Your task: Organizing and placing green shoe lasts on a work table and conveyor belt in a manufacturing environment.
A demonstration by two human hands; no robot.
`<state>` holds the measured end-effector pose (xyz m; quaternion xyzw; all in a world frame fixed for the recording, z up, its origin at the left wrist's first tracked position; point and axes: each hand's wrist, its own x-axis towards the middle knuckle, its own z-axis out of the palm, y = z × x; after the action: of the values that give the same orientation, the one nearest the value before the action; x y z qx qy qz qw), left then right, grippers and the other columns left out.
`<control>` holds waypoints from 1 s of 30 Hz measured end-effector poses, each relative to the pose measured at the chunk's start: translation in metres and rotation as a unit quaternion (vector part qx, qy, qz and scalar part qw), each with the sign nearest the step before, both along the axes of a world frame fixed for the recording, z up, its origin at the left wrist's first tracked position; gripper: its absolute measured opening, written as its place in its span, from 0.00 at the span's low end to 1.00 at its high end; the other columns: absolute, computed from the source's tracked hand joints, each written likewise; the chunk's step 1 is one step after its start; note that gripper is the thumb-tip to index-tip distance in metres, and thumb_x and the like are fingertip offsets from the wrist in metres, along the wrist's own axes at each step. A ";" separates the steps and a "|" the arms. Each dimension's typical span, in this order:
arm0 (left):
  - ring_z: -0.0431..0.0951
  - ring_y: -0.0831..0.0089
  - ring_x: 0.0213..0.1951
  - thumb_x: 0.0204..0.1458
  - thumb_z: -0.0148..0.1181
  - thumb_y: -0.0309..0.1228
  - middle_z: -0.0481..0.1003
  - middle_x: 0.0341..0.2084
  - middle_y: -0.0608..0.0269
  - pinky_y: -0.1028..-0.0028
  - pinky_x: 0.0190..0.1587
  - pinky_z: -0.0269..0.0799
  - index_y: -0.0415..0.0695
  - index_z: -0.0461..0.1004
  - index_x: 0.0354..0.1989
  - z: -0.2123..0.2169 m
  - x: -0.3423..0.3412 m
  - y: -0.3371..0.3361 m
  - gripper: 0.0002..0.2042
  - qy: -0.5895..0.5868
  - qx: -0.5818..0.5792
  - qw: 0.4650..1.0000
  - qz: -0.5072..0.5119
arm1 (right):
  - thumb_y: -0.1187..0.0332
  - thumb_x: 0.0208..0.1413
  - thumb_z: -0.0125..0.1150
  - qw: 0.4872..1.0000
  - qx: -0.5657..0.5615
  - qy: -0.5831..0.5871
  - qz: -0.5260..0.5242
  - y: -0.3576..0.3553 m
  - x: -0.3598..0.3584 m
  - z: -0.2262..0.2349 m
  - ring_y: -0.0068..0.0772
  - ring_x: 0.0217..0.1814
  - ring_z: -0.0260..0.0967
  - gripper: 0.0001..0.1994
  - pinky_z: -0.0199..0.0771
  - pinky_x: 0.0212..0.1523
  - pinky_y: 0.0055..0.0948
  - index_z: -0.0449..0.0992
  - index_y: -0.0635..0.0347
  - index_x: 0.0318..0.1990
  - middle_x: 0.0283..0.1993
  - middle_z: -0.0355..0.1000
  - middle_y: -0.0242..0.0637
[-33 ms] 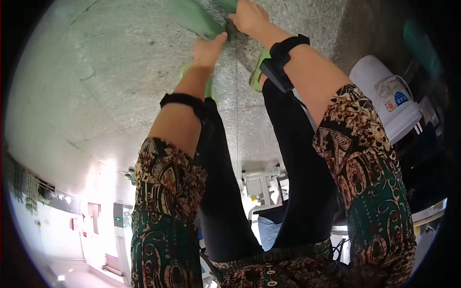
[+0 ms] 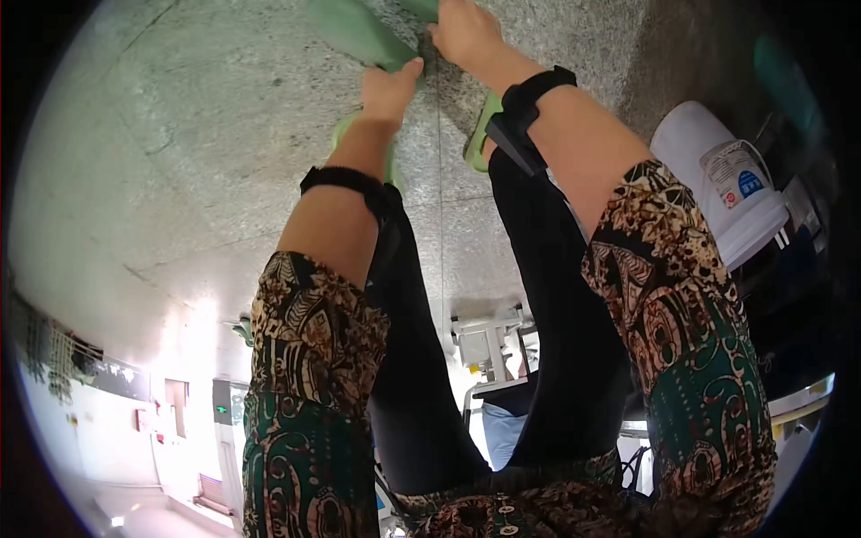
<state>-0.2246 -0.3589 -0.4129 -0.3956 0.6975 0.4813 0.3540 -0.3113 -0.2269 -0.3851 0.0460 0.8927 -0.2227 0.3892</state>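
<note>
Far ahead, at the top of the head view, my left hand (image 2: 388, 91) is closed on the near end of a smooth green piece (image 2: 366, 34). Whether this piece is cloth or plastic I cannot make out. My right hand (image 2: 466, 38) is close by on the right, its fingers curled beside a second green piece (image 2: 420, 8), which the upper edge of the picture cuts off. Both arms reach down past my knees. Beneath them are my feet in light green slippers (image 2: 482, 134).
Grey speckled floor (image 2: 206, 161) with joint lines spreads under my feet. A white plastic bucket (image 2: 691, 139) with a handle and label is to my right, beside dark objects. Behind my legs shows a pale metal frame (image 2: 484, 345). Bright white walls (image 2: 103, 457) are at lower left.
</note>
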 end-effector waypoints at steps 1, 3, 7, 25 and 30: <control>0.72 0.69 0.19 0.43 0.60 0.33 0.72 0.24 0.56 0.74 0.18 0.65 0.30 0.70 0.31 0.002 0.001 0.000 0.15 -0.006 0.002 1.000 0.000 | 0.73 0.48 0.52 1.000 0.002 -0.006 0.000 -0.005 0.009 -0.007 0.56 0.36 0.70 0.15 0.72 0.36 0.43 0.64 0.76 0.41 0.32 0.71 0.59; 0.74 0.64 0.23 0.43 0.60 0.28 0.72 0.30 0.51 0.75 0.19 0.70 0.29 0.69 0.35 0.007 -0.007 0.007 0.14 -0.052 -0.036 0.992 0.108 | 0.61 0.43 0.61 0.997 -0.006 0.069 0.041 -0.005 0.026 -0.023 0.54 0.37 0.71 0.16 0.72 0.38 0.43 0.73 0.67 0.35 0.35 0.72 0.53; 0.75 0.60 0.38 0.46 0.56 0.26 0.71 0.38 0.49 0.70 0.29 0.79 0.28 0.66 0.42 0.052 -0.011 0.001 0.16 -0.166 0.075 0.966 0.183 | 0.68 0.38 0.54 0.990 -0.142 -0.025 0.001 0.043 0.060 -0.011 0.57 0.35 0.69 0.12 0.70 0.38 0.46 0.73 0.69 0.28 0.31 0.71 0.58; 0.77 0.59 0.31 0.47 0.54 0.24 0.73 0.32 0.47 0.60 0.31 0.79 0.24 0.66 0.38 0.202 -0.110 0.081 0.13 -0.056 0.237 0.925 -0.290 | 0.59 0.39 0.61 0.931 -0.106 0.132 -0.324 0.287 0.139 0.209 0.53 0.35 0.71 0.22 0.70 0.37 0.41 0.72 0.71 0.37 0.32 0.71 0.58; 0.77 0.57 0.30 0.46 0.54 0.24 0.72 0.32 0.48 0.59 0.31 0.80 0.25 0.66 0.38 0.320 -0.113 0.165 0.14 -0.029 0.262 0.897 -0.356 | 0.56 0.43 0.60 0.841 -0.233 0.041 -0.487 0.332 0.183 0.338 0.51 0.35 0.71 0.25 0.69 0.38 0.39 0.68 0.68 0.43 0.33 0.71 0.55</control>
<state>-0.3380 -0.1939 -0.0929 -0.0279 0.6297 0.4767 0.6128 -0.1287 0.1053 -0.0471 0.3734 0.6920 -0.5869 0.1931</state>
